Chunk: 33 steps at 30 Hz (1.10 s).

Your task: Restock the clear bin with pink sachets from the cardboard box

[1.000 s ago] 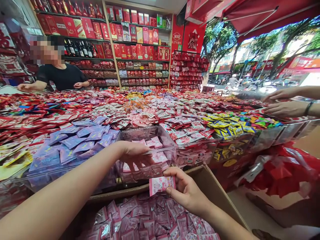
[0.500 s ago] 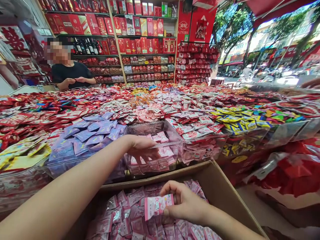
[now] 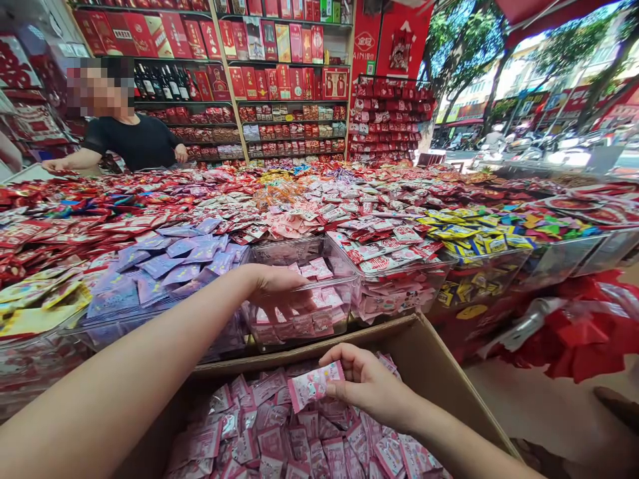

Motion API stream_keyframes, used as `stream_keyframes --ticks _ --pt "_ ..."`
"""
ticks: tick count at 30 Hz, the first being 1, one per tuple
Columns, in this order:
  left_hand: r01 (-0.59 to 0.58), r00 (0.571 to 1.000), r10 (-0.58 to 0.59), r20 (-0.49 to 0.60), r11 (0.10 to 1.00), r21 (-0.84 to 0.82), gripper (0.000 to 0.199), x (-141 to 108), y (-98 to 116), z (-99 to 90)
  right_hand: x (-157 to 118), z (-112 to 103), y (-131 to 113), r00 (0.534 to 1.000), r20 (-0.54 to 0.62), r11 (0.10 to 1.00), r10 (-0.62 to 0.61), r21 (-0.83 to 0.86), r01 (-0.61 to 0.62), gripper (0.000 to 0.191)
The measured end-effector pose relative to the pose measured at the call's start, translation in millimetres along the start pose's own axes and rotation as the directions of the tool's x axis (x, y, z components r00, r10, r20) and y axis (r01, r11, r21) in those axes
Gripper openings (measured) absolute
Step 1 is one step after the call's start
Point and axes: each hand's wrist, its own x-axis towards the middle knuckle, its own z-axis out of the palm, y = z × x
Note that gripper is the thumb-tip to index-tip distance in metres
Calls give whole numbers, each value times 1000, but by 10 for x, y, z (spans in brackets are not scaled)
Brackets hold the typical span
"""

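In my right hand (image 3: 357, 379) is a pink-and-white candy packet (image 3: 315, 386), pinched between thumb and fingers. That hand is just above a brown cardboard box (image 3: 439, 372) full of similar pink packets (image 3: 279, 439). My left hand (image 3: 277, 285) reaches into a clear plastic bin (image 3: 344, 279) behind the box. Its fingers show dimly through the bin's front wall, stretched out over the pink packets (image 3: 317, 269) inside. I make out nothing gripped in them.
Purple packets (image 3: 174, 256) fill the bin to the left, and red-and-white packets (image 3: 384, 249) the one to the right. Yellow packets (image 3: 469, 233) lie farther right. Across the candy display stands a person in a black top (image 3: 134, 140). Red bags (image 3: 584, 332) hang at the right.
The packet in my right hand has risen slightly and now tilts. My left hand stays in the bin. Across the display, the person's hands have parted, one reaching out to the left.
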Motion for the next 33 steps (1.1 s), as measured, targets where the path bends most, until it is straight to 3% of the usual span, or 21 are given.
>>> stream_keyframes --ticks 4,8,10,13,14,15,16,17,19,20,21,23,25,33 --pt "-2 1000 2 24 1000 -1 20 1 -5 -7 -39 12 13 992 -3 935 -129 -334 120 18" --pt "-6 998 5 60 1000 4 25 9 -8 -17 -115 -33 -312 956 -27 874 -293 -414 256 17" --pt "-9 997 8 79 1000 11 27 3 -3 -12 -131 -116 -652 877 -90 794 -472 -476 378 16" --pt "-17 997 14 79 999 32 30 -13 4 -1 -43 -269 -1231 665 -118 542 -737 -691 479 15" --pt "-17 997 14 71 999 40 31 -17 5 1 25 -310 -1399 624 -78 446 -778 -768 459 14" --pt "-15 998 12 62 999 50 32 -20 5 1 109 -340 -1541 629 -13 352 -777 -838 417 14" --pt "-14 999 11 53 998 61 32 -22 5 1 208 -357 -1653 681 63 259 -730 -896 360 15" --pt "-14 999 11 44 997 72 32 -23 5 -1 315 -361 -1735 762 130 168 -635 -939 300 15" --pt "-16 999 13 31 995 97 33 -27 8 -3 533 -336 -1825 924 191 8 -332 -979 206 16" --pt "-15 1000 12 26 994 109 34 -30 10 -2 634 -311 -1842 969 189 -49 -159 -982 183 18" --pt "-14 1000 11 21 993 121 35 -35 13 0 727 -282 -1848 985 172 -88 -1 -981 172 21" --pt "-14 1000 12 15 990 143 37 -48 19 8 884 -222 -1837 959 122 -118 255 -981 156 29" --pt "-17 1000 15 11 986 165 38 -61 24 16 1012 -169 -1810 907 77 -122 414 -983 139 34" --pt "-36 999 37 2 973 228 41 -40 17 3 1363 -55 -1621 760 -4 -86 649 -994 68 32"
